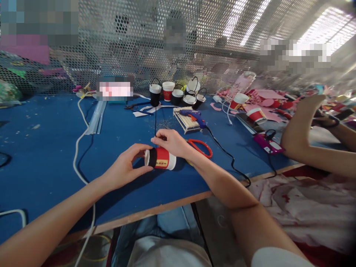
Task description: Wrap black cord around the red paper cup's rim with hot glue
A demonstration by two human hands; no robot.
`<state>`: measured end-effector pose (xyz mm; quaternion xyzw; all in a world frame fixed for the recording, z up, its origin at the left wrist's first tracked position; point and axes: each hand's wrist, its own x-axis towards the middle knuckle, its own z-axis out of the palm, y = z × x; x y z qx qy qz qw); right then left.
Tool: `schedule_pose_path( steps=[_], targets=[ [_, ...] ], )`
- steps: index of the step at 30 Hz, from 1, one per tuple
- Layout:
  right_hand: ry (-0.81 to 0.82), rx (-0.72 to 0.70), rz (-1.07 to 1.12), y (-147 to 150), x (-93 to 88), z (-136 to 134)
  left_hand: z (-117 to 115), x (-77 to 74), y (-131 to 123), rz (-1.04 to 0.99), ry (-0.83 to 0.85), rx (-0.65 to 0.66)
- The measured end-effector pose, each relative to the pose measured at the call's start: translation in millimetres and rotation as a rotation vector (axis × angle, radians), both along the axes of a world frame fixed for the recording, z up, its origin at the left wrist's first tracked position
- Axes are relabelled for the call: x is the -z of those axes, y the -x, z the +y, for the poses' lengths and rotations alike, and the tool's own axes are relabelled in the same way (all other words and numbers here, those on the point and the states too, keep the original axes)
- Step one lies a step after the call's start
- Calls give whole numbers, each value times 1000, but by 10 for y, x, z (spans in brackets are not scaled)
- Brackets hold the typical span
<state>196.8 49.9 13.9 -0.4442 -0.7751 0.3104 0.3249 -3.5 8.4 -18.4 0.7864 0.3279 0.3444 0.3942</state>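
A small paper cup [161,158], red with a black band and white rim, lies on its side above the blue table [50,148]. My left hand [126,167] grips its black-banded end with thumb and fingers. My right hand [171,142] rests over the cup's top and pinches a thin black strip [155,118] that rises straight up from the cup.
Red scissors [201,147] lie just right of my right hand. A blue glue gun [193,116] rests on a tray of sticks, its black cord trailing to the table edge. Several finished cups [172,94] stand at the back. Another person's arm [308,144] leans at right. White cable [79,148] runs left.
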Motion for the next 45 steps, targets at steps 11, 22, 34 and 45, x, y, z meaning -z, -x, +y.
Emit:
schedule_pose_path(
  steps=[11,22,34,45],
  targets=[
    [-55,17,-42,31,25,-14,2,-18,30,85,-135,1],
    [-99,60,-65,41,70,-12,2,-30,33,90,-35,-30],
    [-124,77,-66,43,32,-57,-1,-15,32,27,27,-23],
    [-170,100,-57,74,38,-92,4,2,17,-5,30,-22]
  ],
)
